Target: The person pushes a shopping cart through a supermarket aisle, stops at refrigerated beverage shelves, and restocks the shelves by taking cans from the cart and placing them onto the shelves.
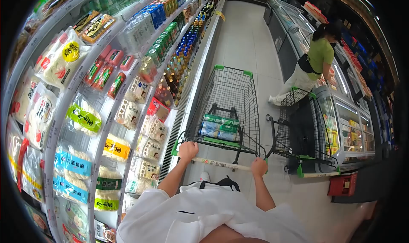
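A wire shopping cart (251,102) with green corner pieces stands in front of me in the aisle. My left hand (188,151) is closed around the left end of its pale handle bar (222,163). At the bar's right end, my right hand (258,167) is wrapped round it too. Low in the cart lie green cans (221,120) and, nearer to me, blue-and-silver cans (218,131), grouped together.
On the left, a curved shelf (100,155) carries bagged noodles (84,117), sausages and many drinks. A second cart (294,128) stands at the right. Beyond it, a person in a green shirt (320,55) leans over the freezers (353,126). A red basket (343,184) sits at lower right.
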Motion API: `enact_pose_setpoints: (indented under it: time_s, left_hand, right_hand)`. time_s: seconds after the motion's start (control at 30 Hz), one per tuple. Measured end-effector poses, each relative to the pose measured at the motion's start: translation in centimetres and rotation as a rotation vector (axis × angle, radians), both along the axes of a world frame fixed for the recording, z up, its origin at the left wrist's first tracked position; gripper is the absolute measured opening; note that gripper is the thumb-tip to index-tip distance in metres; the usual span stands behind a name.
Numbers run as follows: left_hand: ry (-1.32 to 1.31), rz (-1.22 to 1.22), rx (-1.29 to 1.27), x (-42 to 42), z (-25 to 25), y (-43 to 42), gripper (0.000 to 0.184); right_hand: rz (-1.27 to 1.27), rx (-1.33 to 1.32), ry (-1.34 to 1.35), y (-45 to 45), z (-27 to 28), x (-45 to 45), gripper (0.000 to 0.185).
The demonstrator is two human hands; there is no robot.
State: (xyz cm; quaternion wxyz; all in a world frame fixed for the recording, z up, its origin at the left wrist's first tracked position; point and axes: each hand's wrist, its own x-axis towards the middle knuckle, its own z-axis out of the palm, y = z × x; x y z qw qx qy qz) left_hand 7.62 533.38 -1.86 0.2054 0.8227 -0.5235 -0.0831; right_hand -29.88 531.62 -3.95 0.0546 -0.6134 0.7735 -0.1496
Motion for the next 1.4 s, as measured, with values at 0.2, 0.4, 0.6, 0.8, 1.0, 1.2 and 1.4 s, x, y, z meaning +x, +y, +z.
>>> enact_pose_setpoints:
  time_s: [0.2,0.4,0.6,0.8,1.0,1.2,1.4]
  left_hand:
    - [0.021,0.026,0.097,2.9,0.1,-12.8,0.042]
    - [-0.05,0.055,0.131,4.5,1.1,-25.2,0.042]
    - [-0.089,0.057,0.245,5.6,2.5,-37.9,0.043]
    - [-0.066,0.09,0.22,8.2,2.0,-50.5,0.045]
    - [-0.02,0.118,0.227,9.8,3.1,-63.8,0.045]
    - [0.019,0.091,0.251,12.2,3.9,-77.5,0.044]
    - [0.048,0.069,0.327,14.7,4.0,-91.9,0.045]
  right_hand:
    - [-0.035,0.011,-0.068,-11.9,0.4,2.8,0.013]
    - [-0.021,-0.014,-0.069,-23.8,0.4,4.6,0.012]
    - [-0.047,0.135,-0.098,-36.8,0.8,5.9,0.017]
    - [0.037,0.132,-0.028,-49.9,2.6,8.2,0.017]
    - [0.025,0.145,-0.049,-63.4,3.7,10.4,0.014]
    - [-0.053,0.189,-0.04,-77.3,5.5,13.5,0.015]
    - [-0.017,0.239,-0.006,-92.2,5.3,15.4,0.019]
